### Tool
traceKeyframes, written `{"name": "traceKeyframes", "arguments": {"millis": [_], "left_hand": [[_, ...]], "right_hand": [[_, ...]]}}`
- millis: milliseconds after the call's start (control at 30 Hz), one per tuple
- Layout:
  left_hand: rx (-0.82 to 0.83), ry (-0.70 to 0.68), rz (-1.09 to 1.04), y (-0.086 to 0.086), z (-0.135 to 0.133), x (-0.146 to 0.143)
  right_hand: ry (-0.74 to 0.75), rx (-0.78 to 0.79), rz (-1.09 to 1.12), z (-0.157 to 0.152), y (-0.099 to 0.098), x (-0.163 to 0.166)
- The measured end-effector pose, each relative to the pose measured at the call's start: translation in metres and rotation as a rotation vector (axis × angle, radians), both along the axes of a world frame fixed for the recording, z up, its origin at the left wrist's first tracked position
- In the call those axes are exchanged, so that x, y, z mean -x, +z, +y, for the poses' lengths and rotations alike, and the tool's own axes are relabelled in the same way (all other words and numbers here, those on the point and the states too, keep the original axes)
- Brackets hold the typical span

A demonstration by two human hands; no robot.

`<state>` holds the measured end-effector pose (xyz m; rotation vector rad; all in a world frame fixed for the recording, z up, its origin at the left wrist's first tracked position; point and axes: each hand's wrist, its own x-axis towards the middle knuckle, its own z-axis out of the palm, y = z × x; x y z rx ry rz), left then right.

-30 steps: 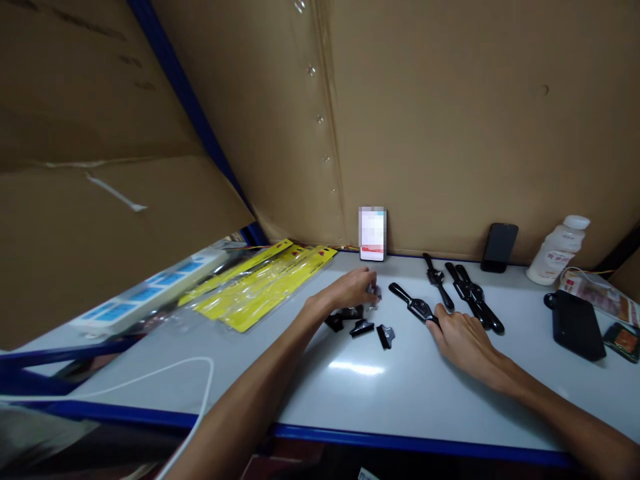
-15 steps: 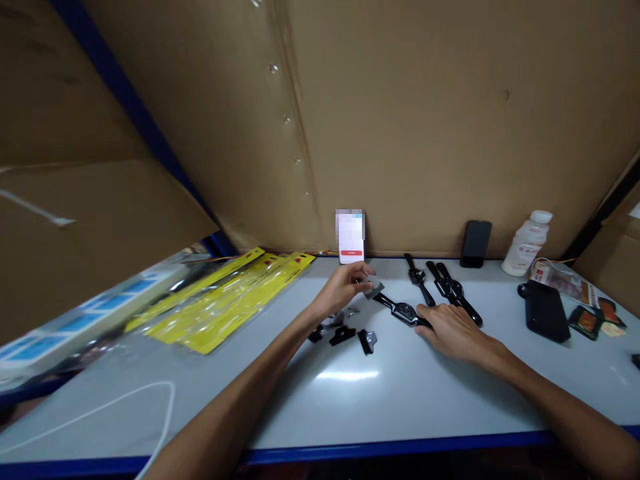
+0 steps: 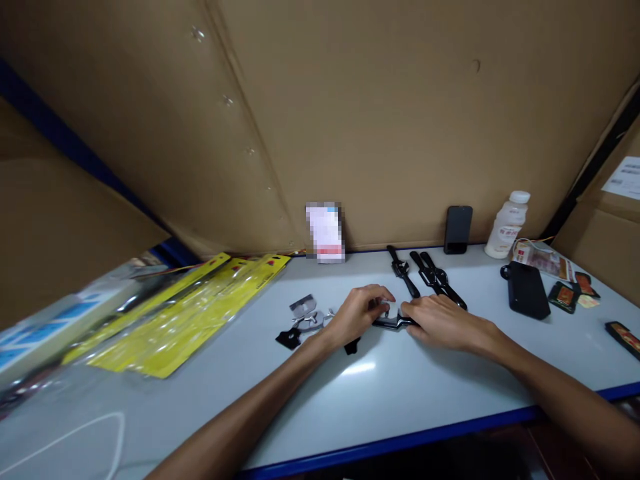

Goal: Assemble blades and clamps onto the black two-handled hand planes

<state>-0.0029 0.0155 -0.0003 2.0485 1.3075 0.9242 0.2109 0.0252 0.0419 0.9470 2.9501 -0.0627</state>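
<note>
My left hand [image 3: 361,311] and my right hand [image 3: 436,321] meet over a black tool [image 3: 389,323] lying on the white table [image 3: 410,387]. The left fingers pinch a small grey metal piece against the tool. My right hand curls over the tool's other end and holds it down. Small black parts [image 3: 289,339] and a grey metal blade [image 3: 303,307] lie just left of my left hand. Several more black tools [image 3: 430,277] lie behind my hands.
Yellow packets [image 3: 195,308] lie at the left, by a white power strip [image 3: 35,340]. A phone [image 3: 457,229], a white bottle [image 3: 507,225], a black pouch [image 3: 528,291] and small snack packs [image 3: 565,296] are at the right. Cardboard walls [image 3: 350,113] close the back.
My left hand lifted a small grey piece and brought it right to the black tool. My right hand slid along the tool onto it. The camera turned right.
</note>
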Motion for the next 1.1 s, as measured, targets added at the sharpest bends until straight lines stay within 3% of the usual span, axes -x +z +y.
{"name": "traceKeyframes", "arguments": {"millis": [300,767,900,1000,1100], "left_hand": [[-0.048,-0.009,0.116,0.003,-0.002,-0.002],[-0.085,-0.028,0.114,0.002,-0.001,-0.003],[-0.237,0.133,0.065,0.024,0.004,0.026],[-0.327,0.321,0.221,0.043,0.005,0.062],[-0.197,0.301,0.485,0.054,0.002,0.087]], "right_hand": [[-0.044,0.000,-0.036,-0.004,0.013,-0.002],[-0.090,0.064,-0.001,0.003,0.000,0.004],[-0.074,0.054,-0.005,0.004,-0.003,0.003],[-0.076,0.053,-0.014,0.005,-0.003,0.003],[-0.086,0.045,-0.024,0.005,-0.003,0.002]]}}
